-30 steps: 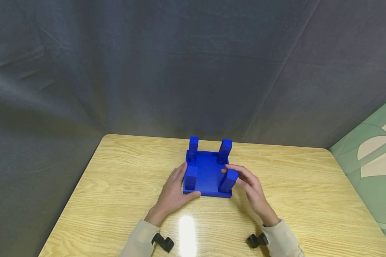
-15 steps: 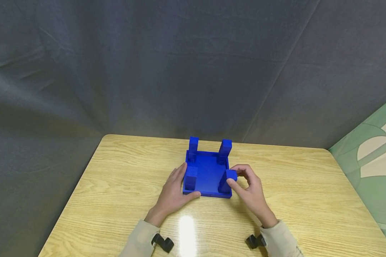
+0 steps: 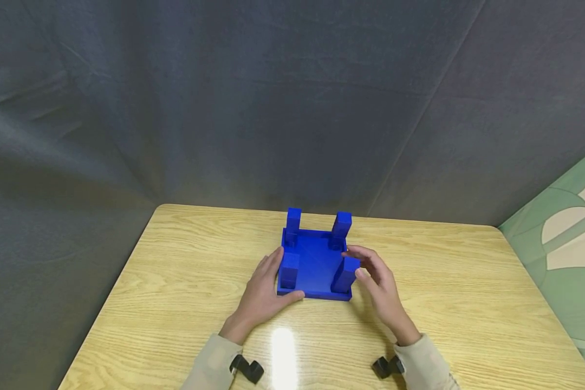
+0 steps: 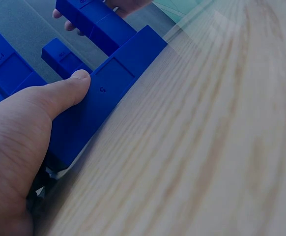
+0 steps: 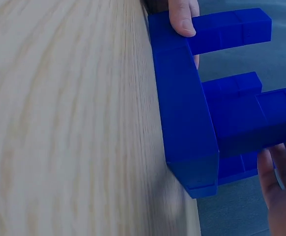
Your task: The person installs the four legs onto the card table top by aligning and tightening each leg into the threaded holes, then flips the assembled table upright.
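A blue square base (image 3: 314,266) with raised edges lies on the table, an upright blue post standing at each corner. My left hand (image 3: 260,295) holds its front left corner, thumb on the front wall and fingers along the left side, beside the front left post (image 3: 289,272). Around the front right post (image 3: 345,277) my right hand (image 3: 382,287) is loosely spread, its thumb at the near side and fingers behind; whether they touch it is hard to tell. In the left wrist view, the thumb (image 4: 69,91) presses the base's side wall (image 4: 103,93), which bears a small mark.
The pale wooden table (image 3: 190,271) extends to both sides of the base. A dark grey curtain (image 3: 273,108) hangs behind and to the left. A green leaf-patterned surface (image 3: 565,244) is at the right. Each wrist wears a black camera mount (image 3: 247,368).
My right hand's fingers closed on the front right post half a second ago, then loosened and spread apart. The post, the base and my left hand stay in place.
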Action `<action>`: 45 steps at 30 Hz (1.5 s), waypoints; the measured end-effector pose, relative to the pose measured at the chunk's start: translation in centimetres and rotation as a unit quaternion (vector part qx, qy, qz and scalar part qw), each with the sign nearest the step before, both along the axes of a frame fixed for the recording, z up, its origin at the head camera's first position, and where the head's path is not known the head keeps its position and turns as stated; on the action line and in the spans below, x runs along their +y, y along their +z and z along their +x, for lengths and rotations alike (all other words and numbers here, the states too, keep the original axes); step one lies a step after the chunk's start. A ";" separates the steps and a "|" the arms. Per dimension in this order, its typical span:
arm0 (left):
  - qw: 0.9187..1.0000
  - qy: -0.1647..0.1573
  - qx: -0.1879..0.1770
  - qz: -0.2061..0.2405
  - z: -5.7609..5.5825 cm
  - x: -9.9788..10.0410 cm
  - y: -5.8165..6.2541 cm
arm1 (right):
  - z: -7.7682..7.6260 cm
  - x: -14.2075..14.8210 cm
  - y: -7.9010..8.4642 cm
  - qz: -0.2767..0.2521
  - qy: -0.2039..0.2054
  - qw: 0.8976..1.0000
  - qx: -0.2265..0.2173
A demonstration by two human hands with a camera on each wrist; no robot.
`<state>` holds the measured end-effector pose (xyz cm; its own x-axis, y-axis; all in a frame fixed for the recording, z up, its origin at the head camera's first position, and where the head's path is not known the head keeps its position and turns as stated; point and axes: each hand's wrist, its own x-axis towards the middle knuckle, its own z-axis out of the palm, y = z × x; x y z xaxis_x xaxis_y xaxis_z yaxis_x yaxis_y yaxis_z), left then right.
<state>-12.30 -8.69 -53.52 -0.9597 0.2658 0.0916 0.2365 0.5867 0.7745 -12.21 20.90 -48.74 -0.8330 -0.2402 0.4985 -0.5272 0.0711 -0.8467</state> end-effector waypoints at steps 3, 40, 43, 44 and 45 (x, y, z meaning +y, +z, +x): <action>1.000 0.001 0.000 0.000 0.0 0.0 0.0 | 0.0 0.2 0.1 -0.015 0.052 0.998 -0.024; 1.000 0.001 0.001 0.006 0.1 0.0 -0.1 | 0.1 -0.5 -0.3 -0.008 -0.051 0.999 0.018; 1.000 0.001 0.002 0.007 0.1 0.0 -0.1 | 0.0 -0.2 0.0 -0.023 0.006 1.000 0.006; 1.000 0.002 0.001 0.007 0.1 0.0 0.0 | 0.0 -0.1 0.1 -0.027 0.025 0.999 -0.001; 1.000 0.002 0.001 0.007 0.0 0.0 0.0 | 0.0 0.0 0.2 -0.031 0.041 0.999 -0.010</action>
<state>-12.27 -8.71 -53.56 -0.9606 0.2603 0.0978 0.2359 0.5766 0.7823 -12.22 20.90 -48.56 -0.8219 -0.2777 0.4974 -0.5117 -0.0240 -0.8588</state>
